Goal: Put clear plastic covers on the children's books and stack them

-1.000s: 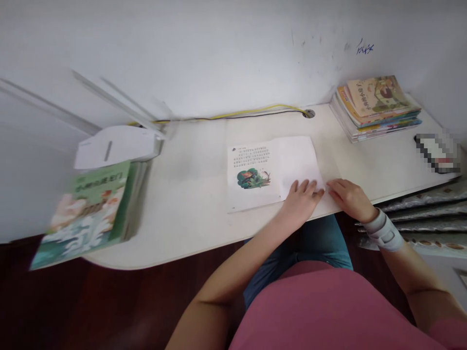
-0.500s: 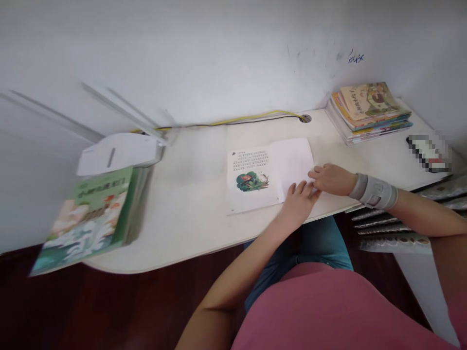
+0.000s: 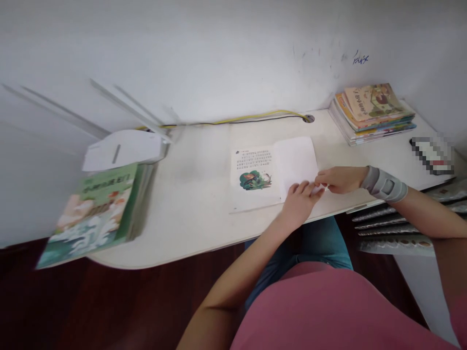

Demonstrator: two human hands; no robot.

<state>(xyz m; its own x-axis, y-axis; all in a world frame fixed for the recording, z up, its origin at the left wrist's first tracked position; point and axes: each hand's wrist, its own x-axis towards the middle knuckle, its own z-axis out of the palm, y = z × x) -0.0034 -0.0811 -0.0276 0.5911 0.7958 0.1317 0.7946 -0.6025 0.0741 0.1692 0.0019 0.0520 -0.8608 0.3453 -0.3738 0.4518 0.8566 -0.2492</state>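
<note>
The grip of the right hand (image 3: 341, 180) is at the outer edge of the blank right-hand page of the open book (image 3: 255, 201), near its lower corner; the fingers are curled, and one cannot tell whether they are clamped on the paper or stand apart from it. The left hand (image 3: 301, 204) lies palm down across the lower part of that same page, fingers extended, its thumb just beside the right fingertips. The person wears a grey wristband (image 3: 386, 184) on the right wrist.

The open book lies on the white bench (image 3: 193, 194), near the person's side; its left page carries print above a green picture. Behind the open book, a yellow cable (image 3: 255, 116) runs along the wall. To the right of the open book and farther back is a stack of books (image 3: 377, 104), with a partly pixelated dark-edged device (image 3: 432, 155) nearer the person. Well to the left of the open book are a green-covered book (image 3: 95, 209) on a pile and, behind it, a white object (image 3: 126, 148).
</note>
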